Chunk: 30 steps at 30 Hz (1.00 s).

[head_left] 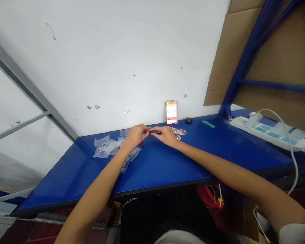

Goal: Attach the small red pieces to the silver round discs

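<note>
Both my hands meet at the back of the blue table [167, 166], close to the white wall. My left hand [136, 135] and my right hand [165, 135] are closed, pinching between them a small dark and red piece [152, 132] that I cannot make out in detail. Another small red piece [142, 144] lies on the table just under my left hand. Several small round silvery pieces [180, 132] lie right of my right hand. Several clear plastic bags [107, 147] lie left of my left hand.
A small white and red box [171, 112] stands against the wall. Beside it lie a dark round object [188, 120] and a green strip [208, 124]. A white power strip [269, 131] with a cable sits at far right, under blue shelving with cardboard [234, 51].
</note>
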Tool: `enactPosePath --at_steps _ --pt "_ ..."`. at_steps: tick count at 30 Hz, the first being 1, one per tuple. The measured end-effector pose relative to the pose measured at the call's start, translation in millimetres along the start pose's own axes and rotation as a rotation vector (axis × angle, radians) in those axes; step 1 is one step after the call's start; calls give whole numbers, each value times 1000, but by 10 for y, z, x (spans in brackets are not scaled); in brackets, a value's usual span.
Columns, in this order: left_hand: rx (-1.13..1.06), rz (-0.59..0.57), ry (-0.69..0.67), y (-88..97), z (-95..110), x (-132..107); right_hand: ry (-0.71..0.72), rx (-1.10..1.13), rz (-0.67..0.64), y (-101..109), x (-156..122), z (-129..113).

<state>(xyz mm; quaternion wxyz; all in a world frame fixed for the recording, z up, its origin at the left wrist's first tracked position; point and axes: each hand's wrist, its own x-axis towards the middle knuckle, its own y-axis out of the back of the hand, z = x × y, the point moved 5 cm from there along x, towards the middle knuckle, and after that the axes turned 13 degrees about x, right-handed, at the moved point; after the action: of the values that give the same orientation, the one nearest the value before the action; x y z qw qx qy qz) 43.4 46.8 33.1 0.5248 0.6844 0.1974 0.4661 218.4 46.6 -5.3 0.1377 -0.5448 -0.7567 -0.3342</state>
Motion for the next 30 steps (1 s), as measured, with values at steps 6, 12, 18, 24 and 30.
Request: enactPosePath --at_steps 6,12,18,24,30 --pt "-402 -14 160 -200 -103 20 -3 113 42 7 -3 11" --pt "-913 10 317 -327 -109 9 -34 248 175 95 35 36" --pt "-925 -22 287 -238 -94 26 25 105 100 309 142 -126" --pt "-534 91 352 -34 -378 31 -6 -155 -187 756 196 -191" --pt "-188 109 290 66 -520 6 -142 -450 -307 953 172 -83"
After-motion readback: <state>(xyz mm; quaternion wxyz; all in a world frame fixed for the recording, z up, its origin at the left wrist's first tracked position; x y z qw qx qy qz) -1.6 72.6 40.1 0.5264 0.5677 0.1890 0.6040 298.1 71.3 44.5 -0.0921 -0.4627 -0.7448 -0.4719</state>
